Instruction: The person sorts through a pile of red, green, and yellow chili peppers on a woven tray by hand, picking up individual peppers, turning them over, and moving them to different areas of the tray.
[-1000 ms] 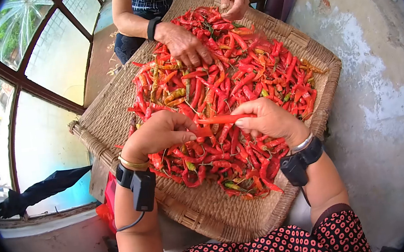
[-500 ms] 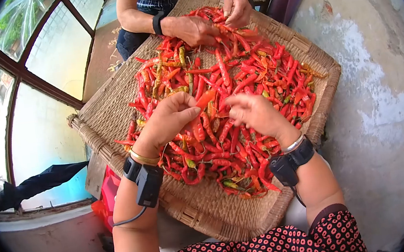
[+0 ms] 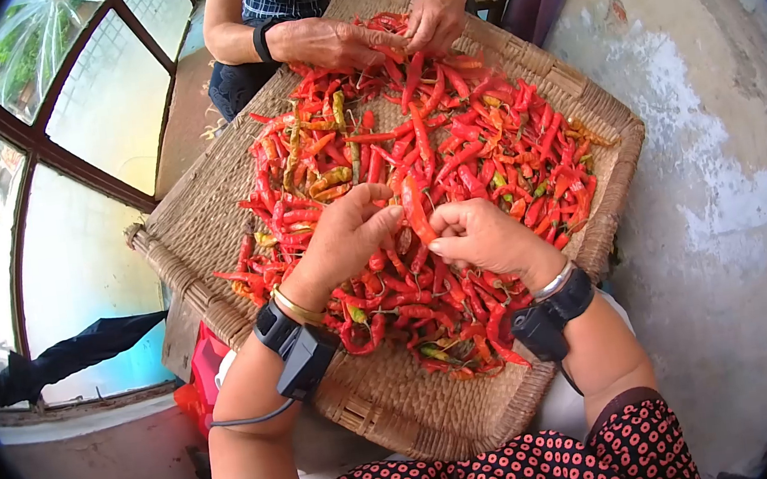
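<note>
Between my two hands, a red chili pepper (image 3: 416, 209) stands nearly upright above the heap. My left hand (image 3: 346, 239) pinches it from the left, thumb and fingers closed at its side. The fingertips of my right hand (image 3: 489, 235) are pinched at its lower right edge; the exact contact is partly hidden. Below and around both hands lies a heap of red chili peppers (image 3: 489, 171), with some orange, yellowish and green ones mixed in. The heap rests on a large woven tray (image 3: 209, 198).
Across the tray, another person's hands (image 3: 379, 36) work at the far side of the heap. Framed windows (image 3: 75, 275) and a dark folded umbrella (image 3: 84, 349) are at left. A worn plaster wall (image 3: 696, 157) stands at right, and a red bag (image 3: 205, 373) hangs low at left.
The pepper in my left hand has turned more upright. My right hand has closed from a loose, blurred pose into a pinch beside it. The other person's hands have come together.
</note>
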`<control>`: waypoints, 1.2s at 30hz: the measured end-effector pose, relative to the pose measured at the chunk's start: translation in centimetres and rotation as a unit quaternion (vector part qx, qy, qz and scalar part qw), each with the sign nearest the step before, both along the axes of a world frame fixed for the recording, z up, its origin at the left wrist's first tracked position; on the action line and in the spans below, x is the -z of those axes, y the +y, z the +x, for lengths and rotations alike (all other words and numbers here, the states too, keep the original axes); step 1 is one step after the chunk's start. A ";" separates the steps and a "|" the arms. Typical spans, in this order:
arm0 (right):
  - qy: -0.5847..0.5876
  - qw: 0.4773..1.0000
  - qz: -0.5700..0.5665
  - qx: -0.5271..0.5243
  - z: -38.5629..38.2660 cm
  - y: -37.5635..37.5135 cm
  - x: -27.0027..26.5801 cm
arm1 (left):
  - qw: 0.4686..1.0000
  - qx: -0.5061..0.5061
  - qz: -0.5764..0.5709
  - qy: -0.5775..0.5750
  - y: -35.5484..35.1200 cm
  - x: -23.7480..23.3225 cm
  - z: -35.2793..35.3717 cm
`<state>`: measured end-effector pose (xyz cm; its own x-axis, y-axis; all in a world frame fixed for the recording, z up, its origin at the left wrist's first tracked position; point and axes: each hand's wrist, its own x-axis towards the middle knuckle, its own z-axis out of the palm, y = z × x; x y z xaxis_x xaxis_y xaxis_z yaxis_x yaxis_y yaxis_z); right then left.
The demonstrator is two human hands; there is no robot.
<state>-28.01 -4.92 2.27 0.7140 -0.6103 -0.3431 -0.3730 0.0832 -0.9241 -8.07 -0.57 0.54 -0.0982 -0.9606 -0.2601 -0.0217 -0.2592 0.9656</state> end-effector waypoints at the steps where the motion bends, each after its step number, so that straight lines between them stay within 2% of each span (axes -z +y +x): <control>1: 0.035 0.998 -0.031 -0.038 -0.7 -0.4 -0.4 | 0.978 0.019 -0.106 -0.179 -0.3 1.1 0.9; 2: 0.021 0.988 -0.093 -0.120 -1.5 -0.6 -0.4 | 0.912 0.037 -0.208 -0.351 -0.4 1.8 1.5; 3: 0.003 0.974 -0.075 -0.215 -1.8 -0.8 -0.4 | 0.912 0.036 -0.210 -0.350 -0.3 1.7 1.6; 5: 0.057 0.954 -0.025 -0.292 -1.7 -0.5 -0.9 | 0.827 0.082 -0.191 -0.523 0.2 1.5 1.7; 7: 0.066 0.952 -0.034 -0.297 -1.6 -0.4 -0.9 | 0.828 0.095 -0.195 -0.517 0.3 1.5 1.4; 9: -0.021 0.982 -0.082 -0.166 -1.8 -1.0 0.0 | 0.829 0.112 -0.197 -0.511 0.4 1.6 1.2; 10: 0.023 0.999 0.017 -0.016 -1.5 -1.0 -1.2 | 0.827 0.124 -0.203 -0.509 0.3 1.7 1.2; 11: -0.096 0.991 0.005 0.092 -1.4 -1.5 -0.2 | 0.826 0.136 -0.208 -0.506 0.2 1.8 1.1; 13: -0.193 0.941 -0.012 0.277 -0.7 -1.8 0.5 | 0.827 0.138 -0.208 -0.503 0.3 1.9 1.2; 14: -0.192 0.942 -0.013 0.276 -0.8 -2.0 1.1 | 0.828 0.141 -0.207 -0.501 0.2 1.9 1.2; 16: 0.000 0.957 -0.182 0.224 -1.0 -2.5 2.7 | 0.835 0.142 -0.203 -0.492 0.2 1.9 1.1; 17: 0.065 0.954 -0.245 0.161 -0.9 -2.3 3.3 | 0.840 0.142 -0.198 -0.484 0.1 1.8 1.0; 20: 0.095 0.924 -0.371 -0.002 -0.4 -1.6 3.9 | 0.873 0.159 -0.182 -0.424 0.0 1.3 0.9; 21: 0.095 0.924 -0.371 -0.002 -0.3 -1.3 4.0 | 0.873 0.159 -0.182 -0.424 0.0 1.3 0.9; 23: 0.152 0.892 -0.424 -0.025 -0.2 -0.9 4.0 | 0.874 0.163 -0.168 -0.425 0.1 1.3 0.9; 26: 0.159 0.892 -0.422 -0.019 -0.1 -1.1 3.9 | 0.891 0.180 -0.138 -0.392 0.1 0.8 1.2; 29: 0.169 0.901 -0.400 -0.016 -0.3 -1.3 3.9 | 0.880 0.181 -0.111 -0.425 0.2 -0.4 1.3; 33: 0.162 0.905 -0.392 -0.035 -0.5 -0.9 3.9 | 0.874 0.169 -0.142 -0.432 0.3 -0.1 1.5; 36: 0.177 0.885 -0.425 -0.067 -0.8 -1.1 4.3 | 0.900 0.182 -0.130 -0.375 0.4 -0.2 1.5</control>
<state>-28.77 -6.06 -2.02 0.7393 -0.6732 -0.0167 -0.6051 -0.6533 -0.4550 -6.61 -0.18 0.75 -0.3086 -0.9382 -0.1564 -0.7306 0.1285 0.6706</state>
